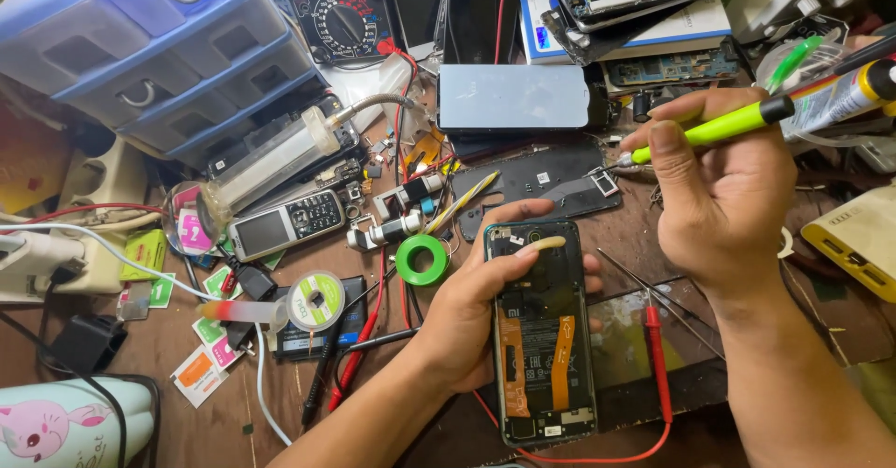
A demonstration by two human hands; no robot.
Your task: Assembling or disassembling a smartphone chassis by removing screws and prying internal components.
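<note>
1. The left hand (pixel 476 309) holds an opened phone (pixel 541 333) from its left side, back cover off, innards and orange flex strips showing; the thumb lies across its upper part and the fingers wrap behind, their tips showing at the right edge
2. The phone sits low in the middle of the view, tilted slightly, over a cluttered wooden bench (pixel 280 412)
3. The right hand (pixel 723 193) pinches a yellow-green screwdriver (pixel 719 127) between thumb and fingers, the rest curled; its metal tip points left, above and to the right of the phone, apart from it
4. A red probe (pixel 656 356) lies just right of the phone, its red wire looping under the phone's lower end
5. A green tape roll (pixel 422 260) rests just left of the phone's top corner
6. A black back cover (pixel 551 179) lies behind the phone, with a pale screen panel (pixel 513 97) further back
7. An old keypad phone (pixel 287 223) lies well to the left, near blue drawers (pixel 159 48)
</note>
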